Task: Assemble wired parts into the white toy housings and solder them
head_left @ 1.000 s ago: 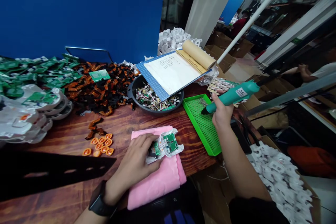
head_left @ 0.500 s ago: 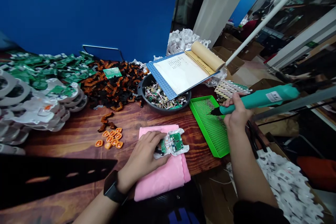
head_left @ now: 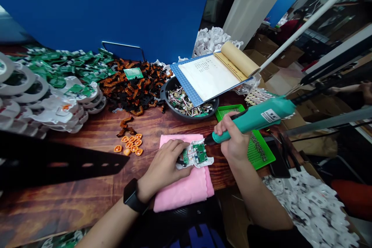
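From my end I can pick out a white label with dark print on the teal screwdriver, but it is too small for me to read. The sheet on the blue clipboard carries rows of dark characters, and the yellow strip above them has more; I can make out neither. My right hand is closed round the screwdriver, its black tip at the far right corner of the white housing; whether they touch, I can't tell. The housing, green boards showing, lies on the folded pink cloth. My left hand is partly curled over its left end, thumb on the near side, fingers opposite, gripping it.
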Available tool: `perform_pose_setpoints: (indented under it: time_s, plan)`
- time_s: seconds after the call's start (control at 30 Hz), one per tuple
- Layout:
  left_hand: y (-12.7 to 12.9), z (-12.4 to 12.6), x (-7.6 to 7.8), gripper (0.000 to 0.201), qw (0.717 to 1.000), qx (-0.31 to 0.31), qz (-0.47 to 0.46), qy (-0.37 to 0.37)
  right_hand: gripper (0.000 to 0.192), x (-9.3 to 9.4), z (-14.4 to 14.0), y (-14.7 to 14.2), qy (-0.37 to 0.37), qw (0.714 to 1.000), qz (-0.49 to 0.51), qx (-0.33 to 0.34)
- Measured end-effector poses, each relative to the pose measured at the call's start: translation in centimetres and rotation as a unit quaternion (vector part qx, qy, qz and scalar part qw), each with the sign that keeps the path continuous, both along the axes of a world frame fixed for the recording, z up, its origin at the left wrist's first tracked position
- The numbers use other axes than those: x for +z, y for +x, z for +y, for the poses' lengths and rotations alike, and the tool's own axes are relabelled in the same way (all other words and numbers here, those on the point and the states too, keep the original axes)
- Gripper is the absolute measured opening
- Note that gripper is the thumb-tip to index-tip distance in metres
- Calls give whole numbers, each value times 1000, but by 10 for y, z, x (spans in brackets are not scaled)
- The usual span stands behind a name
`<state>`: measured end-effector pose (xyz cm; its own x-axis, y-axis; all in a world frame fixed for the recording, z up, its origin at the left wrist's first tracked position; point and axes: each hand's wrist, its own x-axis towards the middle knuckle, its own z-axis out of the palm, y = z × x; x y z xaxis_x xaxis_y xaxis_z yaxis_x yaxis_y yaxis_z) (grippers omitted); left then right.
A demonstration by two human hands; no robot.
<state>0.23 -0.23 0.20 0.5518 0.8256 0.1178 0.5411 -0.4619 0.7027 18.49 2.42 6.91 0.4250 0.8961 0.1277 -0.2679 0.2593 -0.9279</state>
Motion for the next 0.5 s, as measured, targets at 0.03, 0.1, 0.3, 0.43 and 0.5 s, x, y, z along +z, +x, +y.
perform_pose_setpoints:
  time_s: [0.03,0.1,0.3,0.43,0.5]
  plan:
    - [0,0,0,53,1000,0,3,-2,31,-2,0,0,1,1000,-3,0]
    - [1,0,1,53,1000,0,9,-7,30,-4,0,0,6,1000,-7,1]
    - [2,0,3,49,1000,3,-1,-8,22,-14,-4,-3,13,998,-62,28]
    - [3,0,3,49,1000,5,1,-11,23,-22,-5,-2,12,996,-80,44]
    - [3,0,3,50,1000,4,5,-13,22,-25,-4,-2,14,995,-84,49]
